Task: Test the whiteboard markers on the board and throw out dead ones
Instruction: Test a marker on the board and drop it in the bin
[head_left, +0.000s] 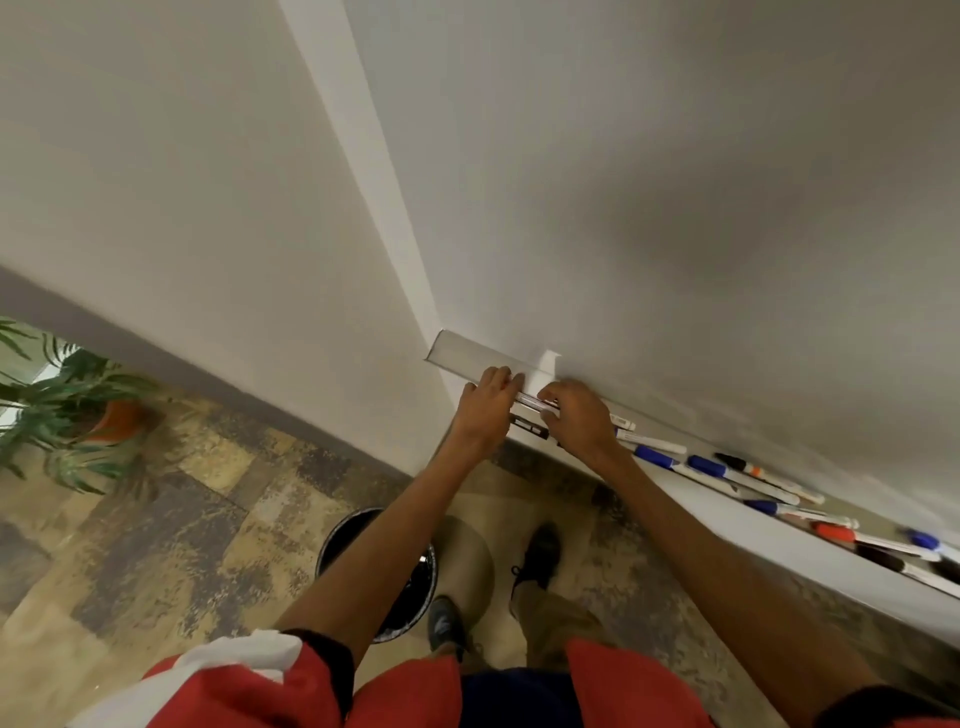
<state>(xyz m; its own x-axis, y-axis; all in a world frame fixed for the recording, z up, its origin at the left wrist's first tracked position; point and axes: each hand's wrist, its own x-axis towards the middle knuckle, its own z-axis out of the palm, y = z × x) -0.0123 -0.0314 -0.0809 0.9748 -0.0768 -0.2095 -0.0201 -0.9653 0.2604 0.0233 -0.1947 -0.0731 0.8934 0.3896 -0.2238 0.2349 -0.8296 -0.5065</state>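
Note:
A whiteboard (675, 182) fills the upper right, with a marker tray (779, 545) along its lower edge. My left hand (485, 410) and my right hand (576, 415) meet at the tray's left end. Between them they hold a white-barrelled marker (530, 400), each hand's fingers curled round one end. A second marker (530, 427) with a dark label shows just below, between the hands. Several more markers lie in the tray further right, with blue caps (654, 457), a black cap (730, 460) and a red cap (834, 532).
A round black waste bin (363, 525) stands on the patterned floor under my left arm, beside my feet. A potted plant (78, 405) sits at the far left by the wall. A white cloth (239, 654) hangs at my left side.

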